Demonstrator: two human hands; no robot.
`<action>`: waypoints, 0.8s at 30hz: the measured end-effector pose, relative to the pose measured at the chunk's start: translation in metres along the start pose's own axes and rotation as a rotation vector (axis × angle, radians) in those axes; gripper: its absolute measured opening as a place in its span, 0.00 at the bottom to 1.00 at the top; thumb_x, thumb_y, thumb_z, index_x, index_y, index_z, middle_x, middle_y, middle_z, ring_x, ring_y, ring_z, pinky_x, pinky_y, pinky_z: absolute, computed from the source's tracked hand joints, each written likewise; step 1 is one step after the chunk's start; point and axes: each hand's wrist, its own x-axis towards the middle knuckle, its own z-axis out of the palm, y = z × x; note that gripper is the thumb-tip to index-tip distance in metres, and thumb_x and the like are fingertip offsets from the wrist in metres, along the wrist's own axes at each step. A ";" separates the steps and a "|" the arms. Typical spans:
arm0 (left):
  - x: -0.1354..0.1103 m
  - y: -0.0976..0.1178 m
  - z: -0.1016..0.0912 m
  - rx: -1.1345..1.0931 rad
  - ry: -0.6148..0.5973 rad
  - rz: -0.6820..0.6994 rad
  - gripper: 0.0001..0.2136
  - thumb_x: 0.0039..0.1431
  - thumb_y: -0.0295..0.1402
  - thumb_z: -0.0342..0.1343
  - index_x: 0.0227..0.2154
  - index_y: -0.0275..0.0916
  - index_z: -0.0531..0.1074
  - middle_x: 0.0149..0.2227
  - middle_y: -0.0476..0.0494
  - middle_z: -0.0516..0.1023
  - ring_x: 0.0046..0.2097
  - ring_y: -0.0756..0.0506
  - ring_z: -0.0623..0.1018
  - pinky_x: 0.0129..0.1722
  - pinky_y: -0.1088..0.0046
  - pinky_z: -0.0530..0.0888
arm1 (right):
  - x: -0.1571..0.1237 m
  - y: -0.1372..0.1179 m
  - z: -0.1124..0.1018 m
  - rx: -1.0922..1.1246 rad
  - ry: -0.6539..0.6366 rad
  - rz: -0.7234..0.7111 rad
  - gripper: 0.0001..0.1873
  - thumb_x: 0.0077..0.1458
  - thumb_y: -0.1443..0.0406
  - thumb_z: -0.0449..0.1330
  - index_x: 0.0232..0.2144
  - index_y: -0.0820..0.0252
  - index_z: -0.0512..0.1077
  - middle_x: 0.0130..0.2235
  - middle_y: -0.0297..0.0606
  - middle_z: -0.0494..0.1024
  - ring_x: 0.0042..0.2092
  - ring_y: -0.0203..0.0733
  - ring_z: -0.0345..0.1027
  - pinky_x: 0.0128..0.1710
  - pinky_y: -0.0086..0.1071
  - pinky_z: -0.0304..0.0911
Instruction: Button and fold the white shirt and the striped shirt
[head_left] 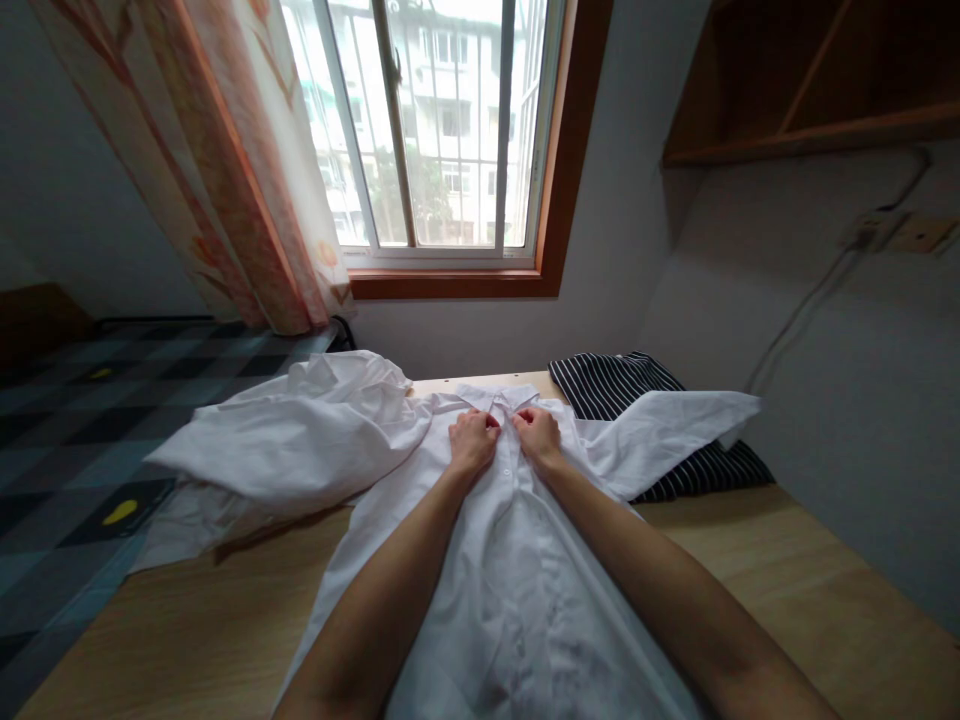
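Note:
A white button-up shirt point(517, 560) lies front side up along the wooden table, its collar point(480, 394) at the far end and its sleeves out to both sides. Just below the collar, my left hand point(474, 438) is closed with fingertips pinching the left side of the front placket. On the other side of the button line, my right hand point(537, 434) pinches the cloth in the same way. A small gap separates the two hands, with the placket and its buttons between them. My fingertips are partly hidden by the backs of the hands.
Crumpled white cloth point(300, 420) is heaped at the left, against a checked bed cover point(45, 470). Black-and-white striped fabric point(615, 380) lies under the right sleeve. The wooden table point(750, 560) meets a wall on the right. A curtain point(247, 170) hangs by the window.

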 end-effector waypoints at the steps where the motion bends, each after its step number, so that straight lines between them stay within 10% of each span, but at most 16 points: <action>1: 0.000 -0.001 -0.001 -0.014 0.006 -0.001 0.09 0.58 0.34 0.54 0.34 0.41 0.80 0.44 0.41 0.78 0.48 0.39 0.74 0.48 0.62 0.68 | -0.001 0.001 0.002 0.025 0.013 -0.004 0.13 0.58 0.59 0.54 0.37 0.55 0.77 0.42 0.38 0.81 0.45 0.44 0.72 0.44 0.33 0.64; 14: 0.012 -0.007 0.004 -0.406 -0.075 -0.087 0.06 0.54 0.28 0.55 0.27 0.34 0.77 0.29 0.45 0.78 0.34 0.48 0.75 0.35 0.75 0.69 | -0.010 0.007 0.010 0.047 -0.029 -0.103 0.19 0.61 0.58 0.51 0.50 0.54 0.72 0.51 0.42 0.76 0.54 0.48 0.67 0.51 0.38 0.63; 24: 0.012 -0.006 0.003 -0.647 -0.108 -0.220 0.04 0.50 0.26 0.56 0.23 0.33 0.73 0.18 0.51 0.69 0.21 0.53 0.67 0.21 0.78 0.62 | -0.008 0.015 0.018 0.217 0.120 -0.165 0.12 0.56 0.61 0.56 0.38 0.56 0.78 0.43 0.40 0.80 0.47 0.46 0.72 0.50 0.38 0.64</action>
